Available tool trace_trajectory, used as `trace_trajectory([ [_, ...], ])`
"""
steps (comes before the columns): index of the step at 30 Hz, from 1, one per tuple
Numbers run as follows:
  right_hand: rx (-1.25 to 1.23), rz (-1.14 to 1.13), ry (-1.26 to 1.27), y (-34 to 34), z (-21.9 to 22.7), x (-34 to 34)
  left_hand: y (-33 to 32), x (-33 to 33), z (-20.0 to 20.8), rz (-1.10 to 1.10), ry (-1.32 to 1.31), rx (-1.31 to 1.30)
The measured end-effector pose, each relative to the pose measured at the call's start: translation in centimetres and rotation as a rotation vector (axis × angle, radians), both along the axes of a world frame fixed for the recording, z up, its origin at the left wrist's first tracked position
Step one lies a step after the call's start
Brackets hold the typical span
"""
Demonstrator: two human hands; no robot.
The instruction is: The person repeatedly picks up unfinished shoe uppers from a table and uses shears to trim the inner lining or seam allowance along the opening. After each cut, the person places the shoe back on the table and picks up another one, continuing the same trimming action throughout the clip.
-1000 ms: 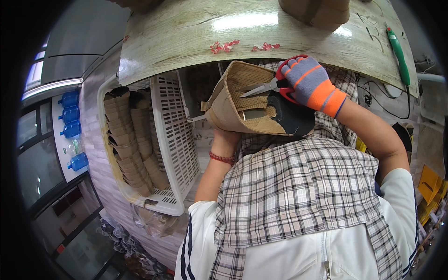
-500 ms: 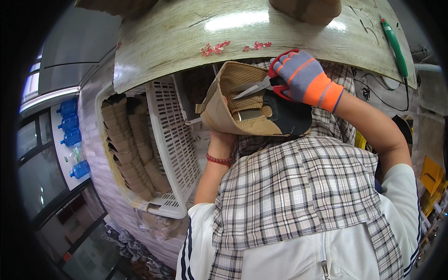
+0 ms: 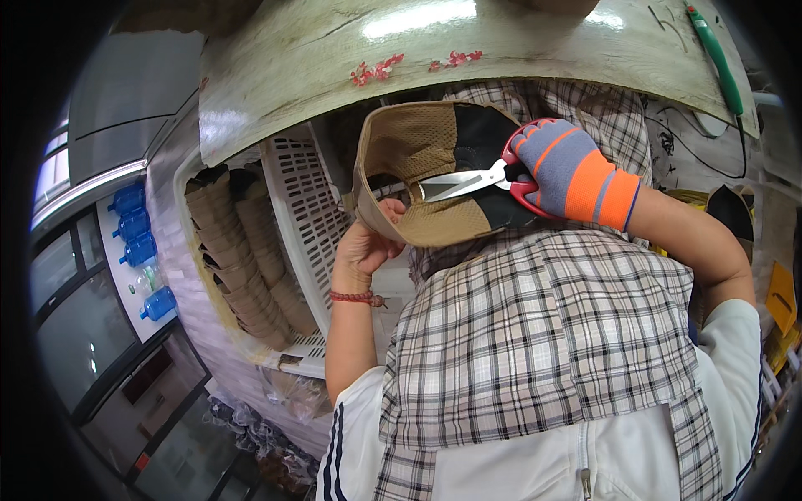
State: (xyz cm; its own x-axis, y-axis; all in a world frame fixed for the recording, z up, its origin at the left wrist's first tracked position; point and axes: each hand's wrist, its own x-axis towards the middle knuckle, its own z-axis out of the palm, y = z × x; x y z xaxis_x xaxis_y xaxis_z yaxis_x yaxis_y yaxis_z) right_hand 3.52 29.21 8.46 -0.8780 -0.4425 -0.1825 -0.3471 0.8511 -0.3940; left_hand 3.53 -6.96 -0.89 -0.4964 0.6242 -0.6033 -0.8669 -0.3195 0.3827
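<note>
A tan shoe upper (image 3: 391,142) with a mesh lining and a black toe section lies over my lap, its inside facing up. My bare left hand (image 3: 368,244) grips its lower left edge; some fingers are hidden behind the material. A grey-and-orange knit glove covers my right hand (image 3: 568,167), which is closed round the red handles of a pair of scissors (image 3: 468,183). The blades point left inside the upper, their tips at a small opening in the lining near my left fingers. Whether they touch the material I cannot tell.
To my left stands a white plastic basket (image 3: 313,200) with stacked tan uppers (image 3: 242,250). The wood-patterned table (image 3: 284,92) runs along the far side, carrying a green-handled corded tool (image 3: 714,63). Blue water bottles (image 3: 138,248) line the far left. A yellow-orange thing (image 3: 781,296) is at right.
The upper has turned and opened toward me, with its black toe now farther up. My left hand has shifted left into view. The scissors have moved right and down, their blades closer together.
</note>
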Motion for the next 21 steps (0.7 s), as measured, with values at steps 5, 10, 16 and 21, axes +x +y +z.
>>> trace_trajectory([
  [5, 0.098, 0.126, -0.023, -1.2, -0.2, -0.1, 0.2, 1.6, 0.8, -0.044, 0.002, -0.157],
  [10, 0.101, 0.153, 0.009, -1.9, -0.1, -0.5, 1.4, 1.6, 1.3, -0.034, -0.01, -0.181],
  [16, 0.137, 0.22, 0.014, -3.4, -0.2, -1.3, 1.0, 2.5, 0.0, 0.055, -0.065, -0.265],
  [21, 0.211, 0.274, 0.001, -4.0, -0.4, -1.8, 0.8, 2.8, -0.5, 0.078, -0.081, -0.236],
])
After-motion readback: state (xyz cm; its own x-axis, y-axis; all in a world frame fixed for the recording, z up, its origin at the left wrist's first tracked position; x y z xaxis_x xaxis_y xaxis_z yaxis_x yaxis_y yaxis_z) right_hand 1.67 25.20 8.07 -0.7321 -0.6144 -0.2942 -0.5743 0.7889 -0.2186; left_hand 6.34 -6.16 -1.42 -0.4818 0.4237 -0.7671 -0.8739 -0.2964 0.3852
